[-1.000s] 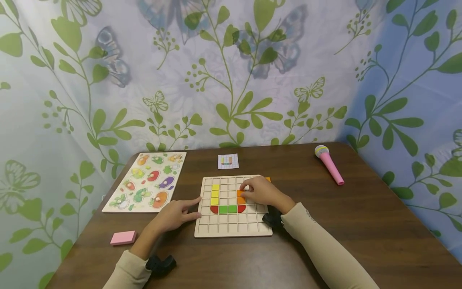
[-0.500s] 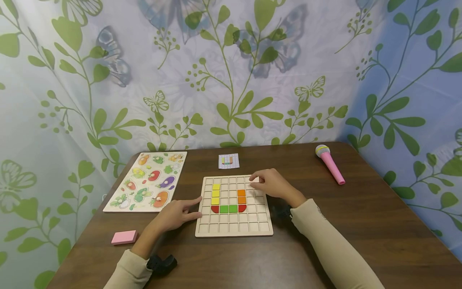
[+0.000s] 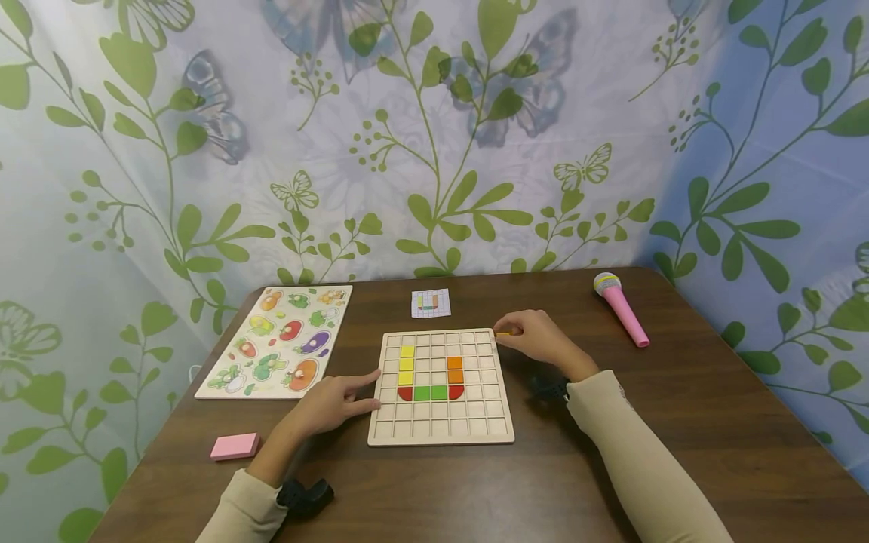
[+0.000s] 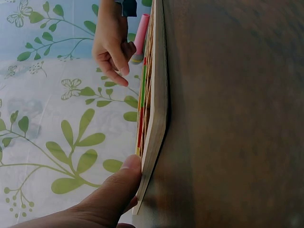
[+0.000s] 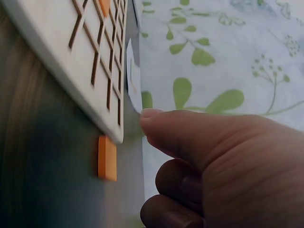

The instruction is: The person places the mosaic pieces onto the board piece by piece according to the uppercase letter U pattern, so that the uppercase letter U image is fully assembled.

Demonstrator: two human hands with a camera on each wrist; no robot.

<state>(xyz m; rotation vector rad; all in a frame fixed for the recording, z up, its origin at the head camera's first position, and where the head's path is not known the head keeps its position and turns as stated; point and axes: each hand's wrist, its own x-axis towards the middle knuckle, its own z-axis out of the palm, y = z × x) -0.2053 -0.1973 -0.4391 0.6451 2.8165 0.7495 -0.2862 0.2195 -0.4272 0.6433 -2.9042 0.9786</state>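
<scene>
A wooden grid board (image 3: 441,428) lies on the table with a U of colored tiles in its cells. Yellow tiles (image 3: 406,365) form the left side, orange tiles (image 3: 455,369) the right, green tiles (image 3: 431,393) the bottom, with a rounded red tile (image 3: 404,394) at each lower corner. My left hand (image 3: 329,403) rests its thumb and a straight finger against the board's left edge. Just off the far right corner, my right hand (image 3: 539,335) hovers by a loose orange tile (image 5: 108,159) on the table; its thumb is apart from the tile, other fingers bent.
A small printed card (image 3: 431,303) with a U pattern lies behind the board. A vegetable puzzle board (image 3: 271,343) is at the left, above a pink block (image 3: 234,446). A pink toy microphone (image 3: 621,309) lies back right, near the patterned cloth backdrop (image 3: 434,151).
My right hand has left the orange tiles in the grid and moved right, past the board's far corner to the loose orange tile. The left hand stays at the board's edge.
</scene>
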